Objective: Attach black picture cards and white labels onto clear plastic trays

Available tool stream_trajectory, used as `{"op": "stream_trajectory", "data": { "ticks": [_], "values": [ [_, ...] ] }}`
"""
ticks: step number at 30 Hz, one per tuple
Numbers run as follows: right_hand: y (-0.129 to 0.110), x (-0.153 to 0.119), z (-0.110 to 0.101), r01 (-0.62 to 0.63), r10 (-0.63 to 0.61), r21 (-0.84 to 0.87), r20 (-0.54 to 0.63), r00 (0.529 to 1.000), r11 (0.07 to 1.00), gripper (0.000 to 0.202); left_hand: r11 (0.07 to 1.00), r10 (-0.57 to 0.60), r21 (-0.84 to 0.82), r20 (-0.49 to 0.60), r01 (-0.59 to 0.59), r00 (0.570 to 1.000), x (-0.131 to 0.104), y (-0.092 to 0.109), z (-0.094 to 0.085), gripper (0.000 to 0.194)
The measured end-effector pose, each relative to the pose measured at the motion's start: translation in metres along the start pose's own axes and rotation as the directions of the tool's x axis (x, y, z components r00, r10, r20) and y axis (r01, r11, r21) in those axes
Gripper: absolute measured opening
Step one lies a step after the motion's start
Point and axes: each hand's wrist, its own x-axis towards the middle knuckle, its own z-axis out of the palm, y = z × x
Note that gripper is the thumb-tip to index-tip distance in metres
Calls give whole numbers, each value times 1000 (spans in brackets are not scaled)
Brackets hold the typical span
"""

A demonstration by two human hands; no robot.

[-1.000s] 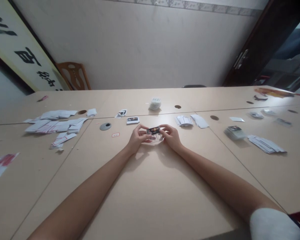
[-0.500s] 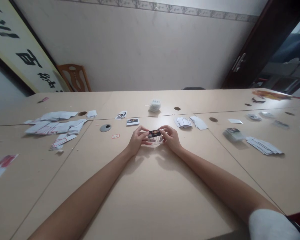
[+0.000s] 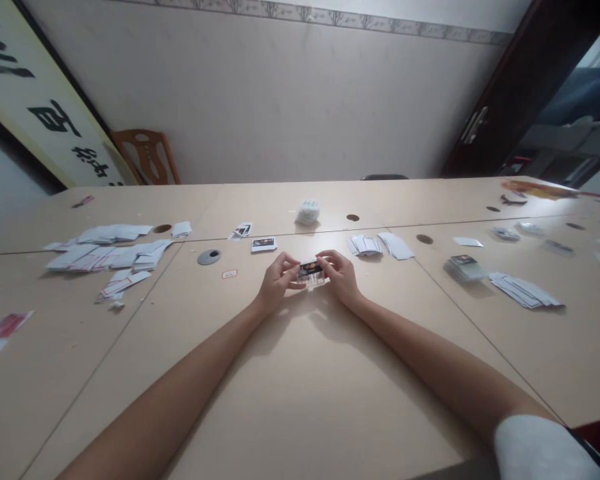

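Between my hands, a little above the table, is a small dark printed card in a clear plastic sleeve [image 3: 310, 269]. My left hand [image 3: 277, 280] pinches its left edge between thumb and fingers. At the upper right corner, my right hand [image 3: 341, 275] grips it the same way. The clear lower part of the sleeve hangs below the dark print. Just beyond my left hand lies a similar dark card with a white border [image 3: 264, 245]. A fanned stack of white cards [image 3: 366, 245] rests past my right hand.
A pile of clear sleeves [image 3: 308, 212] stands near the seam. White paper slips [image 3: 107, 255] spread across the left. At right are a stack of sleeved cards [image 3: 464, 269] and a row of white cards [image 3: 525, 291]. A grey cable grommet [image 3: 209, 257] sits left of centre.
Both hands stay on the sleeved card, almost in the same place. My left fingers have shifted slightly over its left edge, and the view has moved a little.
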Motion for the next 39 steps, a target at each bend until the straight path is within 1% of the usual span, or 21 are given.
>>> {"op": "stream_trajectory", "data": {
  "ticks": [2,4,8,14,23,26,31,34,36,39],
  "values": [
    [-3,-2,1,49,-48,-45,23,999,998,29,998,35,45,24,-36,999,-3,1,3,37],
    [-5,-4,2,81,-77,-91,40,996,993,30,997,46,66,40,-49,998,-5,2,5,37],
    [-8,-6,3,96,-91,-146,38,995,985,30,997,44,62,40,-46,998,-5,3,5,37],
    [-4,-4,2,114,-107,-134,61,992,984,26,998,42,48,38,-44,998,-5,4,4,35],
    [-1,-3,1,85,-80,-90,57,995,992,27,1000,13,-3,41,-12,999,-3,3,2,39],
    [0,-2,1,75,-72,-66,39,997,995,27,999,-12,-34,23,13,1000,-1,3,1,39],
    [5,1,-1,77,-76,-117,6,997,990,32,998,-48,-45,-2,48,999,2,1,-1,37],
    [7,1,-1,44,-45,-88,-7,999,995,35,996,-61,-65,-17,59,998,2,0,-1,37],
    [6,0,0,21,-24,-80,-39,999,997,34,994,-60,-95,-47,55,997,3,0,0,38],
    [1,-5,4,10,-19,-112,-80,997,994,34,987,-63,-153,-113,45,992,4,1,0,39]
  ]
}}
